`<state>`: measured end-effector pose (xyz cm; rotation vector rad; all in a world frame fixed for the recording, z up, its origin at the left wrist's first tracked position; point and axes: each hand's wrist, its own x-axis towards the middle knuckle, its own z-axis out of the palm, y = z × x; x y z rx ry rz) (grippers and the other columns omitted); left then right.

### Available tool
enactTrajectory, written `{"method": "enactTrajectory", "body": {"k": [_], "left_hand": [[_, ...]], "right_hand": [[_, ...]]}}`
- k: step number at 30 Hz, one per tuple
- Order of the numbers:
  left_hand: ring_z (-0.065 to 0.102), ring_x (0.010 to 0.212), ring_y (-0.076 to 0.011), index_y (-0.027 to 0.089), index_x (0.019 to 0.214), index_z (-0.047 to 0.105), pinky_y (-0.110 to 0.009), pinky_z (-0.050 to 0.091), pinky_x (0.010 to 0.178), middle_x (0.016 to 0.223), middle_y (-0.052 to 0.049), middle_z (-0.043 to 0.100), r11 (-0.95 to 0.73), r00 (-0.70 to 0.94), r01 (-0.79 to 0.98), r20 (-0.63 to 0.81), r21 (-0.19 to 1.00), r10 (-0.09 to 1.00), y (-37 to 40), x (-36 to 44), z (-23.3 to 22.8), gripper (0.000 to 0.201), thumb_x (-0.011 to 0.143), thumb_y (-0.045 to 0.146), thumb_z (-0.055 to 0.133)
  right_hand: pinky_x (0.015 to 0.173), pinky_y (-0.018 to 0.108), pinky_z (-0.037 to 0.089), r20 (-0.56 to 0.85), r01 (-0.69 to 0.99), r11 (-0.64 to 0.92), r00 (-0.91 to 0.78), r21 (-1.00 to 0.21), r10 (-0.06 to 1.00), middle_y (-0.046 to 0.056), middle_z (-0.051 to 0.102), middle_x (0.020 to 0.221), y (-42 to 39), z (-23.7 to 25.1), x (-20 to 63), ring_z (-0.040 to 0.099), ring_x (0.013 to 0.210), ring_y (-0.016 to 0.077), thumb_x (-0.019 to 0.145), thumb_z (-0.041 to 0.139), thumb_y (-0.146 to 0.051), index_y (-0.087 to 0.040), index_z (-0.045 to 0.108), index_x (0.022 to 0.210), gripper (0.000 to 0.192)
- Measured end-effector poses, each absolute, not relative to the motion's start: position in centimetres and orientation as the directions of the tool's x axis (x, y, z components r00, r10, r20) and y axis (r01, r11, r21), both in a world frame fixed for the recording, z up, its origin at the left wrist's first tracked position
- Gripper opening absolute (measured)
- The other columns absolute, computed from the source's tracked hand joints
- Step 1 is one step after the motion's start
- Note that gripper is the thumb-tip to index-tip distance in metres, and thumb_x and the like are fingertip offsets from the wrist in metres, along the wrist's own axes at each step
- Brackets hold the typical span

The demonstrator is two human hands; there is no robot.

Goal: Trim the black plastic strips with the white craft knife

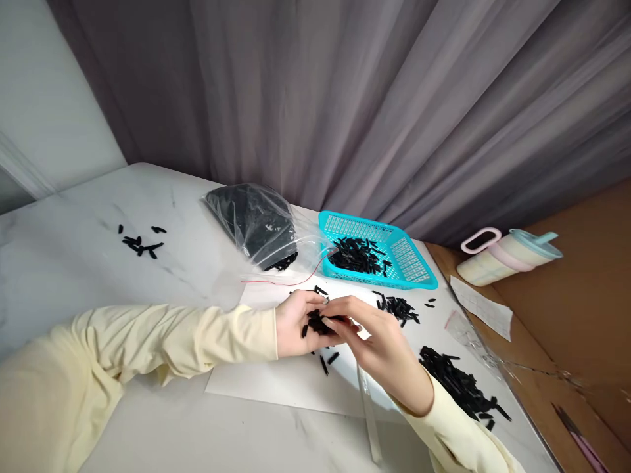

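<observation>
My left hand (290,327) is turned palm up, cupping several small black elongated pieces (316,322). Over that palm, the thumb and fingers of my right hand (379,335) are pinched together among the pieces; exactly what lies between the fingertips is partly hidden. Both hands are above a white sheet (251,378), where more loose black pieces (329,360) lie around them. Just beyond the hands stands a turquoise perforated basket (419,263) with a heap of the same pieces inside.
A clear plastic bag (256,226) full of black pieces lies left of the basket. Other piles (456,381) lie at right, and a few pieces (140,246) at far left. A flat whitish strip (367,414) is near my right forearm. A tumbler (507,256) and scissors (576,437) are at right.
</observation>
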<state>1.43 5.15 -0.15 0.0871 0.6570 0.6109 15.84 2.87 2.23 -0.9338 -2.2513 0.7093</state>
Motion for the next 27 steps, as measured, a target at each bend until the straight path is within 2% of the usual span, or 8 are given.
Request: {"method": "enactTrajectory", "body": {"k": [2,5,9,12,16,21,24,27], "left_hand": [[0.063,0.057,-0.0149,0.006,0.079,0.056,-0.029,0.056,0.063,0.065,-0.009,0.062,0.829,0.599,-0.496,-0.59,0.257,0.541,5.0,1.5,0.0,0.02,0.08,0.011,0.036],[0.066,0.062,-0.0171,0.006,0.082,0.056,-0.029,0.056,0.064,0.067,-0.011,0.064,0.845,0.618,-0.482,-0.594,0.231,0.515,4.8,1.6,0.0,0.019,0.081,0.01,0.038],[0.068,0.066,-0.0197,0.006,0.081,0.057,-0.027,0.056,0.064,0.065,-0.011,0.064,0.864,0.649,-0.449,-0.581,0.229,0.491,4.7,1.6,-0.1,0.022,0.085,0.015,0.038],[0.068,0.067,-0.0196,0.006,0.08,0.058,-0.026,0.055,0.064,0.063,-0.01,0.063,0.884,0.691,-0.405,-0.555,0.235,0.464,4.7,1.6,-0.2,0.022,0.085,0.015,0.039],[0.067,0.066,-0.0172,0.008,0.074,0.058,-0.024,0.054,0.064,0.067,-0.01,0.065,0.901,0.738,-0.326,-0.519,0.288,0.432,4.6,1.6,-0.6,0.019,0.082,0.014,0.042],[0.063,0.067,-0.0131,0.007,0.084,0.062,-0.02,0.051,0.056,0.074,-0.008,0.064,0.883,0.737,-0.218,-0.523,0.416,0.429,4.4,1.4,-1.1,0.017,0.082,0.017,0.049],[0.05,0.051,-0.0053,0.007,0.081,0.062,-0.011,0.032,0.035,0.072,-0.004,0.058,0.853,0.748,-0.174,-0.497,0.492,0.44,4.3,1.0,-0.8,0.012,0.08,0.016,0.054],[0.034,0.043,-0.0006,0.008,0.079,0.062,-0.01,0.011,0.029,0.069,0.0,0.05,0.841,0.758,-0.085,-0.514,0.535,0.403,4.3,0.7,-0.2,0.012,0.08,0.019,0.058]], "right_hand": [[0.074,0.03,0.05,0.215,0.416,0.432,-0.474,-0.8,0.854,0.005,0.068,0.089,2.6,2.5,16.0,0.063,0.083,0.0185,0.087,0.052,-0.018,-0.021,0.064,0.089,0.013],[0.075,0.029,0.05,0.069,0.246,0.153,-0.321,-0.957,0.945,0.005,0.068,0.087,2.4,2.4,16.1,0.064,0.082,0.0182,0.084,0.059,-0.029,-0.019,0.064,0.087,0.011],[0.069,0.028,0.05,-0.066,-0.014,-0.071,-0.242,-0.997,0.968,0.006,0.068,0.084,2.3,1.8,16.4,0.063,0.078,0.0175,0.081,0.063,-0.034,-0.019,0.06,0.087,0.017],[0.068,0.029,0.049,-0.118,-0.102,-0.143,-0.225,-0.984,0.967,0.006,0.068,0.085,1.9,1.2,16.4,0.062,0.073,0.0171,0.079,0.065,-0.036,-0.019,0.06,0.086,0.02],[0.063,0.027,0.047,-0.194,-0.191,-0.231,-0.195,-0.954,0.962,0.002,0.066,0.073,0.9,0.2,16.7,0.057,0.063,0.0135,0.077,0.067,-0.035,-0.019,0.059,0.081,0.019],[0.071,0.031,0.047,-0.21,-0.322,-0.261,-0.185,-0.91,0.96,0.004,0.068,0.086,-0.2,-0.9,17.7,0.058,0.072,0.0153,0.075,0.069,-0.033,-0.02,0.059,0.075,0.016],[0.074,0.032,0.048,-0.183,-0.336,-0.215,-0.125,-0.917,0.975,0.002,0.064,0.084,-0.5,-1.3,18.1,0.058,0.074,0.0151,0.072,0.072,-0.032,-0.02,0.059,0.069,0.017],[0.065,0.026,0.048,-0.196,-0.324,-0.209,-0.073,-0.923,0.978,0.0,0.058,0.078,-0.6,-1.5,18.2,0.055,0.066,0.0113,0.067,0.076,-0.03,-0.019,0.061,0.065,0.018]]}}
